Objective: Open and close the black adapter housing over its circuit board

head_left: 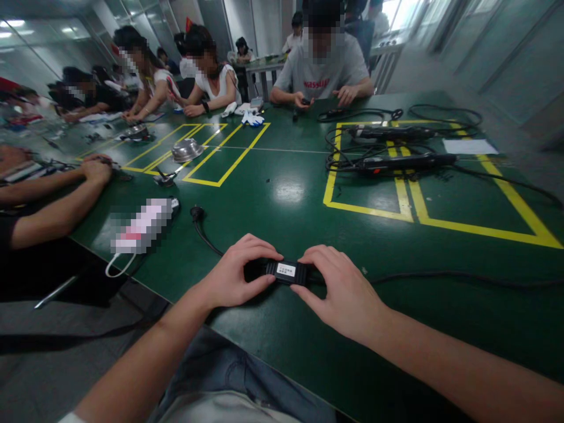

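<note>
Between my two hands is a small black ribbed box (286,272) with a white printed label, set in line on a black cable (423,274). My left hand (238,270) grips its left end between thumb and fingers. At its right end, my right hand (339,288) pinches it the same way. The cable runs off to the right across the green table. Left of the box, a cord leads out past my left hand to a black plug (197,213) lying on the table. My fingers hide both ends of the box.
Two black handheld tools (396,163) with tangled cords lie on yellow tape outlines at the right. A pixelated pink-and-white object (145,226) lies left. A metal bowl (187,150) and white gloves (252,116) are farther back. A person (324,70) sits opposite; another's forearms (57,205) rest at left.
</note>
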Available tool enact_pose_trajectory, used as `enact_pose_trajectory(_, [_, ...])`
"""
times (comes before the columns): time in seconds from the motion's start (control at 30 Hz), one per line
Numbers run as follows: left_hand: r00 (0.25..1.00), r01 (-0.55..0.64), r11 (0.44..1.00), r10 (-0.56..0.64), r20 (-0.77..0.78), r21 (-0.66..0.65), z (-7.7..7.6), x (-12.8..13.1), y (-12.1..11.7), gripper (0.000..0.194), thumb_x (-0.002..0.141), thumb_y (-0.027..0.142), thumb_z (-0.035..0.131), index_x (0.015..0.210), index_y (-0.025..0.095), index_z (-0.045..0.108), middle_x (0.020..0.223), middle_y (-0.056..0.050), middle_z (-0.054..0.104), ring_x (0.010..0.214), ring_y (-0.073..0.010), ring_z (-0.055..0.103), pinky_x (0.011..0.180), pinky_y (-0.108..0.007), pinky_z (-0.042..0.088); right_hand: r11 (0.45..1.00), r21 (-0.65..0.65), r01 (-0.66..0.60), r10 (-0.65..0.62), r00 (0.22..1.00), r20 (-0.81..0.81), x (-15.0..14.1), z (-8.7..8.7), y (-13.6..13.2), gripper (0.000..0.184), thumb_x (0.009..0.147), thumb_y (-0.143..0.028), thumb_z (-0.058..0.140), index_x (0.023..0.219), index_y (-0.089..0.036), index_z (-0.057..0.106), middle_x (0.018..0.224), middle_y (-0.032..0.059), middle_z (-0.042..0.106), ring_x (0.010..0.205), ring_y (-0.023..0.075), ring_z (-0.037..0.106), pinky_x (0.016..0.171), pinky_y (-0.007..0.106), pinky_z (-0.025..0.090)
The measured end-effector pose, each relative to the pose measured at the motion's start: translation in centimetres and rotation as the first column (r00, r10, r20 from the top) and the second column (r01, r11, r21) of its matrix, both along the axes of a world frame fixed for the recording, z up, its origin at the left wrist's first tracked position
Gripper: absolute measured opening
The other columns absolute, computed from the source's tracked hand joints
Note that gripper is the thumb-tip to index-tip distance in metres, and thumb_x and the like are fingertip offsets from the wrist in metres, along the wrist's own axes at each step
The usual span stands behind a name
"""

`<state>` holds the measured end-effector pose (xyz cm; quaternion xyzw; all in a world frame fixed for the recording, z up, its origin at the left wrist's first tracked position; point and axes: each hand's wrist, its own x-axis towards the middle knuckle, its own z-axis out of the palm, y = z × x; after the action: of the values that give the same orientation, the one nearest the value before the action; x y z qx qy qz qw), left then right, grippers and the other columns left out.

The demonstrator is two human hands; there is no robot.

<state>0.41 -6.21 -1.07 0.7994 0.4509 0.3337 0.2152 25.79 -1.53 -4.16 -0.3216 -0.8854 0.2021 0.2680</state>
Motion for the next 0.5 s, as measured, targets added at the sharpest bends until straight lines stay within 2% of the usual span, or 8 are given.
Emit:
enact_pose_trajectory(0.2, [1.000,-0.003,1.000,0.003,-0.017,-0.002,-0.04,0.09,-0.05,0.027,0.096,0.032,0.078,0.120,0.021,0.074,0.114,-0.009,0.079,0.106,-0.0265,0.070,0.096,-0.042,0.054,1.000,-0.011,-0.011,0.011,1.000,0.002,0.01,0.10,0.03,0.026,0.089,-0.019,0.080,0.109,-0.021,0.063,0.109,0.0079,0.073,0.099,0.0294,0.069,0.084,0.045,0.051])
enact_pose_trajectory(0.5, [0.999,-0.008,1.000,0.008,-0.042,-0.017,0.12,0.12,0.02,0.025,0.097,0.036,0.075,0.117,0.021,0.072,0.113,-0.010,0.078,0.104,-0.0269,0.071,0.097,-0.043,0.055,0.999,0.022,-0.024,0.023,0.999,0.022,0.06,0.22,0.18,0.025,0.091,-0.023,0.082,0.110,-0.019,0.066,0.108,0.0081,0.074,0.098,0.0295,0.069,0.082,0.043,0.051])
